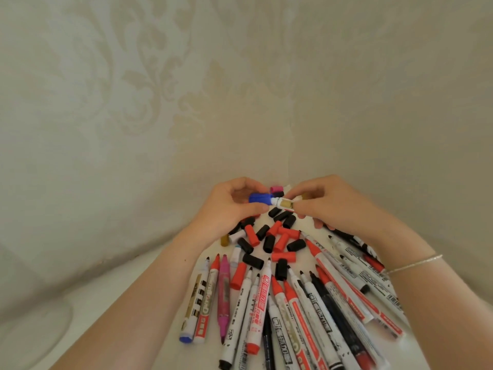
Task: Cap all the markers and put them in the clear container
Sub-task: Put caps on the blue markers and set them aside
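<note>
My left hand (229,209) pinches a blue cap (260,198) between thumb and fingers. My right hand (328,204) pinches a white marker with a gold label (285,203), its tip end meeting the blue cap. Both are held above a heap of loose red and black caps (274,240). Several uncapped markers (280,311) lie fanned out on the white surface below, tips pointing toward the caps. No clear container is in view.
A pink cap (276,188) and a black one lie just behind the held marker, near the patterned wall (186,89). A gold cap (224,240) sits left of the heap. A bracelet (416,263) circles my right wrist. The white surface (120,284) extends left.
</note>
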`<move>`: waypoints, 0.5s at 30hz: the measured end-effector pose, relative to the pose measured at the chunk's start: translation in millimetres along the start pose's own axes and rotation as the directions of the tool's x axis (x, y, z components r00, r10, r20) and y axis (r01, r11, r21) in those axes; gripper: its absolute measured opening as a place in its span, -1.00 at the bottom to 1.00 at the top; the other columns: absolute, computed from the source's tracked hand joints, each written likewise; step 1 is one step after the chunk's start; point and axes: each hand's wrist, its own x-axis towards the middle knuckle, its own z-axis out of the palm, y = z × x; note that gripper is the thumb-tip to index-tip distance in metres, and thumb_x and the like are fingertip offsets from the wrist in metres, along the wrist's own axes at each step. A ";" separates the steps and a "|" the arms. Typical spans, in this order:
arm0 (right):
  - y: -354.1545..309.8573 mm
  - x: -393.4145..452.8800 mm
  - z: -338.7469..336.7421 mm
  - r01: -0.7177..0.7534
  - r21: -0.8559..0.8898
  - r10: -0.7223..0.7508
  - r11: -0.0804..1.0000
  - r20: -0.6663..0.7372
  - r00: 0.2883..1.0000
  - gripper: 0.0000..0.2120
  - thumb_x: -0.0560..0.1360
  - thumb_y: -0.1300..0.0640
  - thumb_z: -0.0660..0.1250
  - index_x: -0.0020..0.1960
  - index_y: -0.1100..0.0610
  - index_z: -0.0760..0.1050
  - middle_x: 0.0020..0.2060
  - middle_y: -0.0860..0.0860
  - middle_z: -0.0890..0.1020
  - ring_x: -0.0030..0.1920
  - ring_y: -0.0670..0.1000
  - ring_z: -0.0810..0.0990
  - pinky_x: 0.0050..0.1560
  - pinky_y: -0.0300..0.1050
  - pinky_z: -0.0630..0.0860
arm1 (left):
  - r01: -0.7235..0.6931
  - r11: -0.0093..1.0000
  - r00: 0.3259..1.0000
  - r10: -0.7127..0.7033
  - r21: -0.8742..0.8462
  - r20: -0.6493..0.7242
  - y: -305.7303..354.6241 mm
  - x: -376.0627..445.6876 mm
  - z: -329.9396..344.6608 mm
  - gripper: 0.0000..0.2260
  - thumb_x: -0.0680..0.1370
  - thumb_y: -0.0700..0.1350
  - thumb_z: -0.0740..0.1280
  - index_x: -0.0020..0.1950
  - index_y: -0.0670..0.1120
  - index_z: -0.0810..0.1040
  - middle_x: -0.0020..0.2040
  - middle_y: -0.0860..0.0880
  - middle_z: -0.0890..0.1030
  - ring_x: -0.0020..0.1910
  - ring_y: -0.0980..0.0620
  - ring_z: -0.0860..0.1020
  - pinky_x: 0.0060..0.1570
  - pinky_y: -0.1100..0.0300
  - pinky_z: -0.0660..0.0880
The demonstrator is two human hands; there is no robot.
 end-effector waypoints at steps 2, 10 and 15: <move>-1.0 -1.0 -0.1 0.014 -0.015 -0.014 1.000 0.023 1.000 -0.87 0.45 0.09 0.39 -0.08 -0.12 0.64 -0.32 -0.05 0.64 -0.42 -0.12 0.47 -0.40 -0.33 0.41 | 0.015 0.999 0.996 -0.018 0.037 0.089 2.9 -1.2 -1.4 -0.80 0.42 -0.33 0.47 -0.06 -0.06 0.64 -0.16 0.13 0.69 -0.16 0.22 0.64 -0.13 0.44 0.50; -1.4 -0.9 1.5 0.105 0.010 -0.105 0.994 -0.024 0.994 -0.73 0.40 0.23 0.43 -0.14 -0.16 0.63 -0.27 -0.11 0.61 -0.50 -0.26 0.42 -0.44 -0.43 0.32 | 0.246 0.946 0.936 -0.175 -0.209 0.307 15.3 -1.1 -4.3 -0.88 0.56 -0.31 0.30 0.05 -0.17 0.56 -0.18 0.08 0.67 -0.24 0.06 0.59 -0.27 0.27 0.54; -2.1 0.3 4.5 0.150 0.153 -0.135 0.977 -0.102 0.986 -0.85 0.36 0.20 0.49 -0.14 -0.03 0.67 -0.27 -0.09 0.66 -0.43 -0.18 0.49 -0.37 -0.40 0.42 | 0.216 0.972 0.966 -0.200 -0.088 0.164 25.1 -1.8 3.4 -0.80 0.55 -0.03 0.35 -0.01 -0.16 0.60 -0.21 -0.12 0.68 -0.34 0.06 0.62 -0.30 0.28 0.55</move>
